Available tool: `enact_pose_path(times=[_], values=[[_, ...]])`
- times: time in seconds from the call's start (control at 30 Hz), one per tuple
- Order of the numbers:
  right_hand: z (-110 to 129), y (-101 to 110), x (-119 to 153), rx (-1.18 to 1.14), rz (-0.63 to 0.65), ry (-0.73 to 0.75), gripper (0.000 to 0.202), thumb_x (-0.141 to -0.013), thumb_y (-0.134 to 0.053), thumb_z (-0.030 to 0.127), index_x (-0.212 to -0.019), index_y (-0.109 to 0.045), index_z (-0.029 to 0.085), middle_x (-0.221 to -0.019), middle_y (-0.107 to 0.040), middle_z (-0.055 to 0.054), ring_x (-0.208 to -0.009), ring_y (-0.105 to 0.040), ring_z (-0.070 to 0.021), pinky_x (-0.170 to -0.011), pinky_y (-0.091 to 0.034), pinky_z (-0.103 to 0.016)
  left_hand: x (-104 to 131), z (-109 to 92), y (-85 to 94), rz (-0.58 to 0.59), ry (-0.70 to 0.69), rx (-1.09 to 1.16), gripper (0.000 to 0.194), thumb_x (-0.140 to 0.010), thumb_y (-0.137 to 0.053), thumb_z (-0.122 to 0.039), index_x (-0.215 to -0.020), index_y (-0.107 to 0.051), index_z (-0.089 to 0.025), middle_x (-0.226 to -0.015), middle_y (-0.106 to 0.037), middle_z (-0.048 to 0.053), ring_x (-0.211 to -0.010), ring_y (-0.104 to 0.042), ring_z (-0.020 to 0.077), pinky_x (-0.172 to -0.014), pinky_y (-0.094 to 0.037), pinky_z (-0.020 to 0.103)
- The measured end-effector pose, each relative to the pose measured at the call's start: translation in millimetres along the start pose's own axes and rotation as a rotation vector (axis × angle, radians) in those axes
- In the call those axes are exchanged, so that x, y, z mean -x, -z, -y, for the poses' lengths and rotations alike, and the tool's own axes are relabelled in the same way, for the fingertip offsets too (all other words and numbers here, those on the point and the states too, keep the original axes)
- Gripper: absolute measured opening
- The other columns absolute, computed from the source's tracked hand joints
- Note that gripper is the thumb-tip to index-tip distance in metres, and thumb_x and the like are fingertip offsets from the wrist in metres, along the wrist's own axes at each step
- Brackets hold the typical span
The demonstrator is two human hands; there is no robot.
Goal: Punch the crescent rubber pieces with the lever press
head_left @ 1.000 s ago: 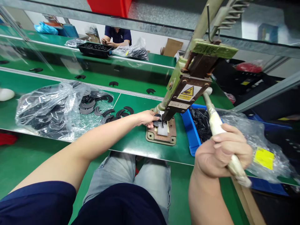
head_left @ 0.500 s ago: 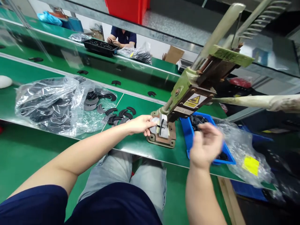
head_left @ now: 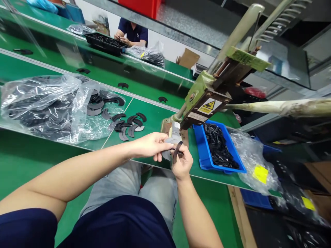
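Observation:
A curved black plastic part [head_left: 177, 152] with a short stem is held between my two hands, in front of the metal fixture [head_left: 176, 132] of a green hand press [head_left: 200, 93]. My left hand [head_left: 155, 148] is closed, thumb and fingers pinching at the stem side. From the other side, my right hand [head_left: 183, 163] closes its fingers around the part's edge. Greyish pieces show beside the left fingertips, but I cannot tell whether they belong to the part or the fixture. Several loose curved black pieces [head_left: 131, 120] lie on the green bench left of the press.
A blue bin [head_left: 199, 151] of small black parts stands right of the press. Clear plastic bags [head_left: 77, 113] of black pieces lie on the left, others on the right. Beyond runs a green conveyor [head_left: 144, 96] with spaced parts. A co-worker [head_left: 133, 32] sits behind it. The press lever [head_left: 279, 106] extends right.
My right hand has moved left from over the blue bin to meet my left hand. The curved part has come off the fixture toward me. The view has shifted slightly.

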State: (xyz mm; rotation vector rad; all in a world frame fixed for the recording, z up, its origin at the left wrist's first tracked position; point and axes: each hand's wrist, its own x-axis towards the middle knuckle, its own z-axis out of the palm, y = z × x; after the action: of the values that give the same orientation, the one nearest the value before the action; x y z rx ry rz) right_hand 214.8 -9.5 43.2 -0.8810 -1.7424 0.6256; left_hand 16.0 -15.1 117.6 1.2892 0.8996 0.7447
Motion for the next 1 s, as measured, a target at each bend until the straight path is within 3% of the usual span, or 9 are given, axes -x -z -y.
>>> enact_pose_path(times=[0.2, 0.33, 0.4, 0.5, 0.63, 0.7, 0.83, 0.9, 1.0], values=[[8.2, 24.7, -12.0, 0.159, 0.187, 0.12, 0.017, -0.101, -0.058, 0.034, -0.104, -0.069, 0.022, -0.096, -0.072, -0.007, -0.089, -0.067, -0.0203, -0.086, -0.054, -0.038, -3.1, 0.5, 12.7, -0.02, 0.012, -0.141, 0.049, -0.091, -0.07, -0.066, -0.092, -0.058, -0.019, -0.061, -0.063, -0.002, -0.049, -0.064, 0.0146, -0.046, -0.046, 0.023], [10.9, 40.1, -23.0, 0.424, 0.312, 0.288, 0.018, -0.104, -0.053, 0.03, -0.105, -0.068, 0.02, -0.1, -0.072, -0.01, -0.094, -0.064, -0.0217, -0.087, -0.051, -0.039, 3.9, -5.2, 9.1, -0.336, -0.201, -0.509, 0.041, -0.094, -0.069, -0.06, -0.097, -0.062, -0.02, -0.085, -0.067, 0.001, -0.069, -0.062, 0.0144, -0.063, -0.048, 0.027], [9.9, 42.7, -24.2, 0.497, 0.327, 0.354, 0.016, -0.104, -0.053, 0.029, -0.102, -0.067, 0.02, -0.099, -0.072, -0.009, -0.093, -0.064, -0.0208, -0.085, -0.05, -0.037, 7.0, -7.8, 2.2, -0.384, -0.305, -0.685, 0.037, -0.095, -0.067, -0.058, -0.089, -0.064, -0.021, -0.09, -0.064, 0.002, -0.078, -0.059, 0.0157, -0.069, -0.046, 0.028], [9.4, 42.2, -21.3, 0.519, 0.332, 0.42, 0.014, -0.103, -0.055, 0.026, -0.1, -0.066, 0.02, -0.096, -0.072, -0.008, -0.091, -0.064, -0.0198, -0.084, -0.049, -0.036, 3.8, -5.0, -6.0, -0.308, -0.272, -0.74, 0.042, -0.096, -0.064, -0.053, -0.071, -0.056, -0.02, -0.078, -0.056, 0.0, -0.072, -0.05, 0.0151, -0.065, -0.037, 0.028], [15.1, 42.6, -14.8, 0.463, 0.292, 0.453, 0.011, -0.101, -0.057, 0.023, -0.105, -0.067, 0.02, -0.091, -0.071, -0.007, -0.088, -0.064, -0.0193, -0.084, -0.049, -0.037, -8.3, 6.2, -3.1, -0.135, -0.067, -0.381, 0.053, -0.094, -0.063, -0.062, -0.067, -0.046, -0.02, -0.063, -0.04, -0.005, -0.059, -0.035, 0.0112, -0.056, -0.025, 0.027], [18.7, 45.8, -13.3, 0.426, 0.273, 0.445, 0.012, -0.101, -0.058, 0.021, -0.107, -0.067, 0.02, -0.094, -0.072, -0.008, -0.088, -0.065, -0.0193, -0.084, -0.05, -0.037, -12.2, 9.8, 0.1, -0.058, -0.073, -0.228, 0.055, -0.09, -0.067, -0.066, -0.068, -0.046, -0.02, -0.063, -0.037, -0.006, -0.059, -0.033, 0.01, -0.055, -0.023, 0.026], [22.1, 58.5, -16.1, 0.387, 0.257, 0.432, 0.017, -0.1, -0.059, 0.021, -0.114, -0.068, 0.022, -0.097, -0.073, -0.008, -0.089, -0.066, -0.0203, -0.081, -0.052, -0.038, -14.3, 12.6, -2.9, -0.129, -0.179, -0.085, 0.049, -0.08, -0.084, -0.059, -0.091, -0.057, -0.019, -0.079, -0.056, -0.004, -0.069, -0.05, 0.0107, -0.063, -0.039, 0.023], [23.8, 65.8, -18.2, 0.377, 0.274, 0.406, 0.02, -0.1, -0.06, 0.024, -0.117, -0.069, 0.024, -0.096, -0.073, -0.007, -0.088, -0.066, -0.0213, -0.08, -0.053, -0.039, -14.1, 13.9, -8.2, -0.059, -0.156, -0.025, 0.049, -0.084, -0.081, -0.058, -0.105, -0.058, -0.019, -0.088, -0.063, -0.001, -0.074, -0.059, 0.0132, -0.067, -0.048, 0.025], [29.0, 74.5, -18.0, 0.284, 0.325, 0.194, 0.023, -0.102, -0.057, 0.03, -0.12, -0.071, 0.026, -0.102, -0.074, -0.007, -0.092, -0.068, -0.0212, -0.082, -0.056, -0.04, -13.1, 15.8, -14.8, -0.039, -0.264, -0.146, 0.036, -0.095, -0.069, -0.053, -0.105, -0.064, -0.019, -0.09, -0.067, 0.004, -0.08, -0.065, 0.0174, -0.074, -0.054, 0.031]])
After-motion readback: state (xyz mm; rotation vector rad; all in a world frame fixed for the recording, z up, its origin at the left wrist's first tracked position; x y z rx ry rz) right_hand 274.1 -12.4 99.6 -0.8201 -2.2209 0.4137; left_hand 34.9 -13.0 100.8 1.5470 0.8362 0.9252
